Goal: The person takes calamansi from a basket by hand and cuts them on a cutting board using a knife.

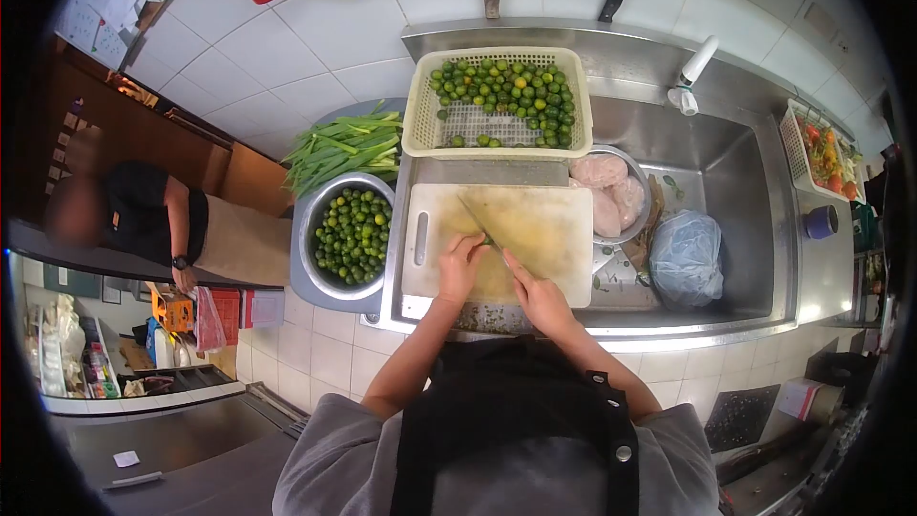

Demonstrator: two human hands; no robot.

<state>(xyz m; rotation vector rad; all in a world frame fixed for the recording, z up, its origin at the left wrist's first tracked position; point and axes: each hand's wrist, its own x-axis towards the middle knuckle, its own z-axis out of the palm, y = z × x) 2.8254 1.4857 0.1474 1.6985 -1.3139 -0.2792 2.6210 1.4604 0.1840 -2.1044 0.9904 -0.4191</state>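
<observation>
My right hand (pixel 541 302) is closed round the handle of a kitchen knife (pixel 480 220), its blade slanting up and left over the white cutting board (pixel 573 263). With bent fingers, my left hand (pixel 460 269) pinches a small green lime (pixel 487 242) beside the blade; most of the fruit is hidden. Wet yellowish stains cover the board's middle. Left of the board, a metal bowl (pixel 304 237) is full of whole small green limes (pixel 351 234). Behind the board, a cream plastic basket (pixel 413 124) holds many more limes (pixel 511 84).
Green leafy stalks (pixel 349 145) lie behind the bowl. Right of the board are raw chicken (pixel 611 193) in a bowl, a sink (pixel 740 162), a tied plastic bag (pixel 686 260) and a tap (pixel 690 86). Another person (pixel 158 215) stands at the left holding a plastic bag (pixel 210 317).
</observation>
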